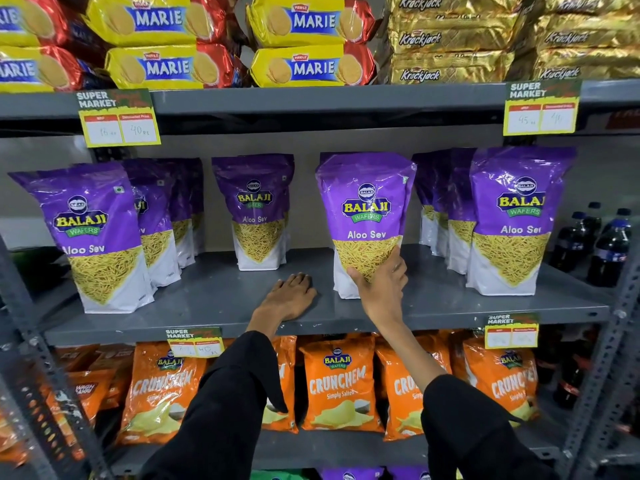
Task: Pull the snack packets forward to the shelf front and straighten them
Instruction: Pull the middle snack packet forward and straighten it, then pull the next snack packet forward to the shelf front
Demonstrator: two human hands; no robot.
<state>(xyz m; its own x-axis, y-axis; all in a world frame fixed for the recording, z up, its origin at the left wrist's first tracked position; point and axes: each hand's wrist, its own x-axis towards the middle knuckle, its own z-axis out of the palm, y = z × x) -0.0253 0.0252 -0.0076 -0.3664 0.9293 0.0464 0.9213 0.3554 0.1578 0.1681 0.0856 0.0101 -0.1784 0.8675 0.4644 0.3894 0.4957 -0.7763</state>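
Grey metal shelving fills the view, and the middle shelf (214,299) carries purple Aloo Sev packets standing upright. At about one o'clock from the frame's centre, the right hand (381,289) grasps the lower front of the held packet (367,216), thumb on its left edge and fingers (398,261) wrapped round the right side; it stands well forward but short of the shelf lip. Just below centre, toward six o'clock, the left hand (294,296) lies flat and released on the bare shelf, holding nothing. The back packet (258,209) at eleven o'clock stands far back near the wall, while the left packet (93,237) at nine o'clock and the right packet (516,220) at three o'clock already stand forward.

One risk I see: gripped low, the tall pouch may tip forward off the lip if tugged sharply. Its right edge sits near the row (440,202) behind, which a twist could knock askew.
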